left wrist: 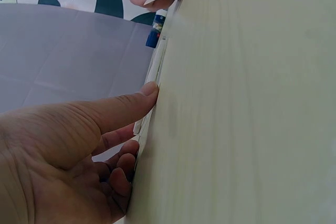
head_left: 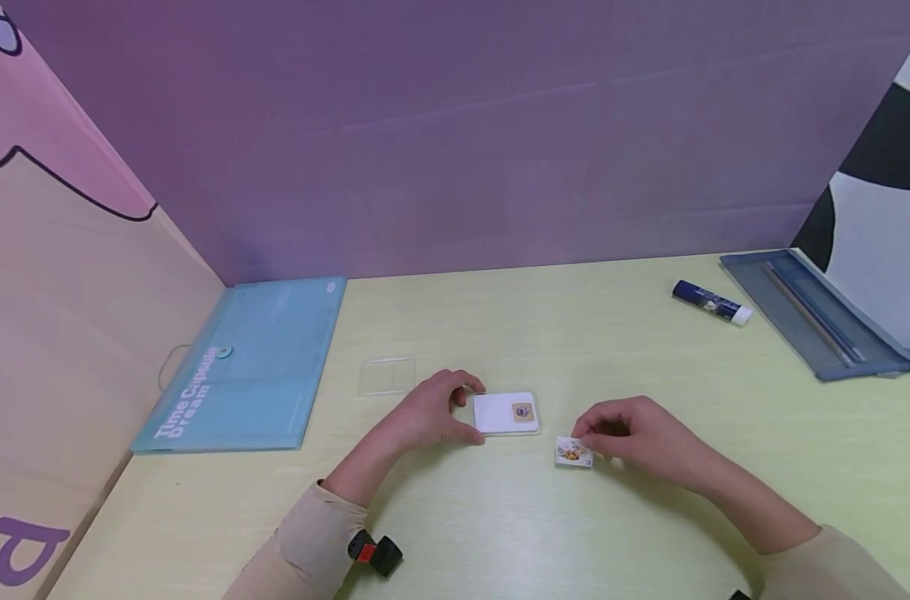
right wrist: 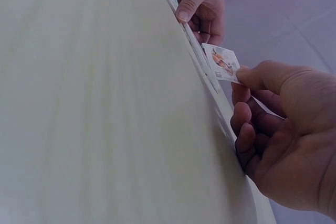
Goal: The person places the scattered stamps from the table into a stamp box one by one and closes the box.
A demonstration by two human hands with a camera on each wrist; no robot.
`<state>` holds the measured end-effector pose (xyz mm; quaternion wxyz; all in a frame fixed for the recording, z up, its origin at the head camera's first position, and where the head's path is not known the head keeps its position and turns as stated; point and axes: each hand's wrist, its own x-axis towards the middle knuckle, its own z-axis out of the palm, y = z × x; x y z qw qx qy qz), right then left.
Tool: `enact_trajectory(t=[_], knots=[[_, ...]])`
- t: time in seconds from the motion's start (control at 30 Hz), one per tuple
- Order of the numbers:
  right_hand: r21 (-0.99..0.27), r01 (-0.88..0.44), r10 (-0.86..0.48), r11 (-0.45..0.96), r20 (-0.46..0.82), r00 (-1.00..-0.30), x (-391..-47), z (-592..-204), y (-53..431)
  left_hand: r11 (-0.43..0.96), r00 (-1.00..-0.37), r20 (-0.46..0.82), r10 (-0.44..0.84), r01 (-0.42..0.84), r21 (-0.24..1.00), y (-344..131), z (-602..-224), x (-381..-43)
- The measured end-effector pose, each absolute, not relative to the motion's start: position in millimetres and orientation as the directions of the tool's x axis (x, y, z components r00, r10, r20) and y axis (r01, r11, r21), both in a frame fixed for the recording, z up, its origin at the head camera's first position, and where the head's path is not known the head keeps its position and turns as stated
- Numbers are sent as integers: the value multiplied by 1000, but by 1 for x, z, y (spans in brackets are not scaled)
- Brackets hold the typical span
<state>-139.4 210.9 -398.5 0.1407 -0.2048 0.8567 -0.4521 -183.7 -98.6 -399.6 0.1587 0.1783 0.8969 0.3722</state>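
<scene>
A white card in a clear case [head_left: 494, 414] lies flat on the table, with a small tan square sticker [head_left: 523, 412] near its right end. My left hand [head_left: 434, 410] holds the case at its left end, thumb on the near edge and a finger on the far edge. To the right, my right hand [head_left: 641, 435] pinches a small white square sticker with a colourful picture [head_left: 567, 452] by its right side. In the right wrist view this picture sticker [right wrist: 221, 62] stands tilted between thumb and finger, apart from the case.
A clear plastic cover [head_left: 387, 377] lies behind my left forearm. Further left is a blue document folder [head_left: 275, 358] with a string closure. At the back right are a dark blue glue stick [head_left: 706, 300] and a grey-blue zip pouch [head_left: 807, 308]. A purple cloth wall [head_left: 500, 142] borders the table's far edge.
</scene>
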Motion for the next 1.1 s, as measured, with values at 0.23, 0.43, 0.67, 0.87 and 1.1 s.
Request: enact_trajectory(t=[0.23, 0.43, 0.67, 0.87, 1.1], knots=[[-826, -235, -478, 512, -47, -877, -146, -401, 205, 659, -885, -149, 442, 208, 722, -99, -401, -184], [-818, -246, -481, 521, -43, -876, -151, -401, 201, 658, -885, -150, 440, 204, 724, -99, -400, -184], [-831, -229, -484, 506, -54, -874, -155, -400, 198, 655, -885, -149, 440, 203, 728, -99, -401, -184], [-834, -231, -486, 501, -51, -873, -159, -399, 193, 661, -887, -155, 436, 198, 724, -99, -400, -184], [-841, -229, -490, 491, -49, -871, -163, -399, 187, 658, -884, -158, 439, 197, 726, -99, -400, -184]])
